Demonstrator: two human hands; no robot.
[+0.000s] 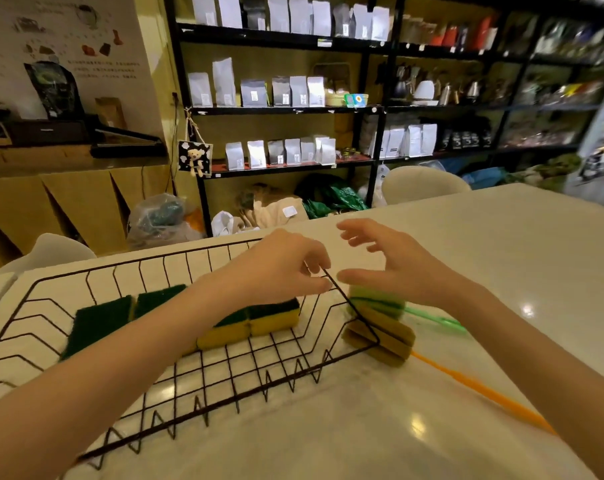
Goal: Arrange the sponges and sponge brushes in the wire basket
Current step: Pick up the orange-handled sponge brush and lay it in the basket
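Note:
A black wire basket (30,308) sits on the white table. Inside it lie several yellow sponges with dark green scrub tops (96,323), two more (259,322) under my left forearm. My left hand (280,268) reaches over the basket and its fingertips pinch the basket's right rim wire. My right hand (390,268) hovers open, fingers spread, just above the sponge brushes outside the basket's right end. There a green sponge brush (380,301) with a green handle and a tan sponge brush (380,337) with an orange handle (484,393) lie on the table.
The white table (501,254) stretches to the right and toward me. Two white chair backs (422,183) stand behind it. Black shelving with bags and kettles (293,91) fills the background, with sacks on the floor below.

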